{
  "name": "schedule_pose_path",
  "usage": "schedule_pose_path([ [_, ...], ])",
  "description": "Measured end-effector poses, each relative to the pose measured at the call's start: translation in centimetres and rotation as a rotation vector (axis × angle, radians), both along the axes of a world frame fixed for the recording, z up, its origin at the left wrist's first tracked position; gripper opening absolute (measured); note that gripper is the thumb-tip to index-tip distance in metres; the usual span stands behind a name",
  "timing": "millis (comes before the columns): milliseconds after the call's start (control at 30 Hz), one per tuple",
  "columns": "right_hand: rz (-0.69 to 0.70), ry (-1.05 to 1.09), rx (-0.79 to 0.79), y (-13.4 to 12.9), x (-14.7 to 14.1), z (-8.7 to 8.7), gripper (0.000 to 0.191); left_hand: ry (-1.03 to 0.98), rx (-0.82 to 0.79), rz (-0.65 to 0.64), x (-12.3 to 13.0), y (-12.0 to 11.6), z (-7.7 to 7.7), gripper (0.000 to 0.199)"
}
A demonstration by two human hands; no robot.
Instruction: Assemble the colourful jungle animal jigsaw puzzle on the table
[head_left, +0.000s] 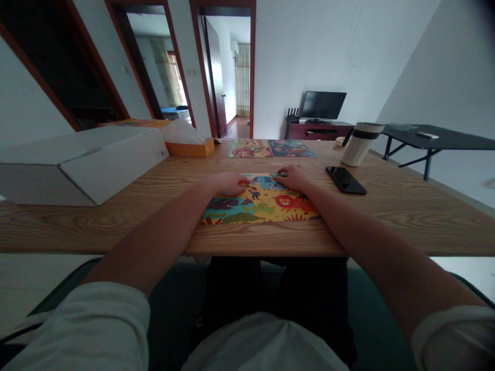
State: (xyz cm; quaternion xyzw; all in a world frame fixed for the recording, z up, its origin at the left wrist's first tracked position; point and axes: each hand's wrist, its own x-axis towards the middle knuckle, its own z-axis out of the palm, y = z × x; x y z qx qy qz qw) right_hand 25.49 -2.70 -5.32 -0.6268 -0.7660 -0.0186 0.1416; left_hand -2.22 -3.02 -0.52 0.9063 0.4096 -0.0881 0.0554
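A colourful jigsaw puzzle [260, 203] with cartoon animals, including a red lion, lies flat on the wooden table [390, 216] directly in front of me. My left hand [226, 184] rests on its upper left part, with the fingertips near a small red-toned spot by the top edge. My right hand [294, 178] sits at the upper right, its fingertips pinching a small teal jigsaw piece [279, 174]. The puzzle's top edge looks uneven, and my hands hide part of it.
Two more picture puzzles [273, 148] lie farther along the table. A black phone [345, 180] and a white tumbler [359, 144] stand to the right. A large white box [81, 165] and an orange tissue box [189, 147] stand to the left.
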Motion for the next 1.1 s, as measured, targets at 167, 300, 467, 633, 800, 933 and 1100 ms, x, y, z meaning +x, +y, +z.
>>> schedule_pose_path([
  [167, 0.076, 0.147, -0.033, 0.1, 1.0, -0.4, 0.043, -0.003, -0.002, 0.017, 0.0, -0.2, 0.1, 0.058],
  [300, 0.145, 0.198, -0.057, 0.4, 1.2, -0.6, 0.043, 0.000, 0.003, 0.030, 0.1, -0.3, 0.1, 0.058],
  [467, 0.201, 0.215, -0.119, 0.5, 1.0, -0.5, 0.042, -0.012, -0.003, 0.028, 0.0, -0.1, -0.2, 0.059],
  [633, 0.213, 0.236, -0.117, 0.4, 0.9, -0.6, 0.043, -0.006, -0.002, 0.013, 0.1, -0.2, 0.0, 0.059],
  [800, 0.267, 0.214, -0.076, 0.3, 0.6, -0.7, 0.036, 0.011, -0.001, 0.026, 0.1, -0.4, 0.1, 0.058],
  [933, 0.222, 0.186, -0.071, 0.4, 0.2, -0.8, 0.038, -0.005, -0.007, 0.018, 0.1, -0.2, 0.0, 0.059],
  [1100, 0.251, 0.185, -0.065, 0.8, -0.1, -1.1, 0.038, 0.005, -0.011, 0.027, 0.2, -0.3, 0.0, 0.059],
])
